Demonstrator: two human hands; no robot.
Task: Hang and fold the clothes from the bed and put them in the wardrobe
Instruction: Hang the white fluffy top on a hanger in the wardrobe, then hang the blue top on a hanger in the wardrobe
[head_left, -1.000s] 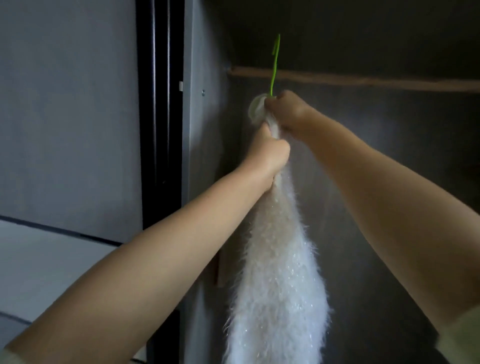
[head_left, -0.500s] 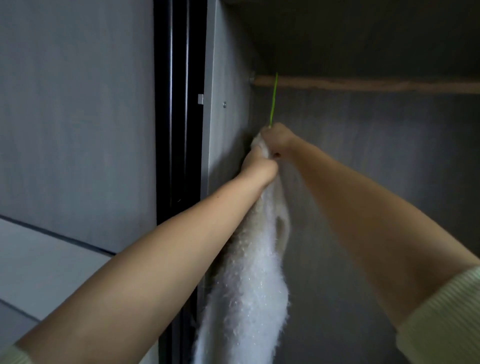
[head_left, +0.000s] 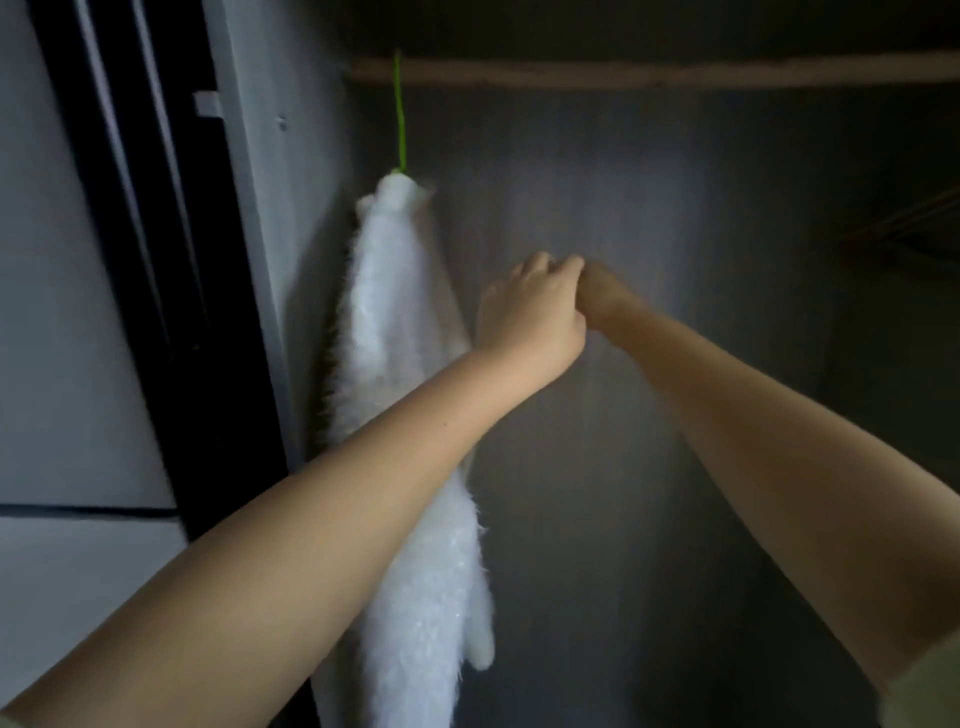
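A moment ago both hands were bunched at the neck of the fluffy white garment, working its green hanger hook up toward the rail; now they have let go and drawn back to the right of it, so the piece hangs on its own. The hook rides over the wooden rail at the rail's far left end, hard by the wardrobe's left side panel, and the garment drops straight down along that panel, its lower part passing behind the left forearm. The left hand sits in mid-air just to the right of the garment, fingers loosely curled and holding nothing that I can see. The right hand is right up against it, knuckles touching or nearly so; it is dim and partly hidden behind the left, so I cannot tell whether its fingers are curled or relaxed, though nothing shows in it. From here I'd judge this item done: hung, inside the wardrobe, released. At the right edge some faint shapes may be spare hangers, too dark to be sure. The bed and any remaining clothes are out of view.
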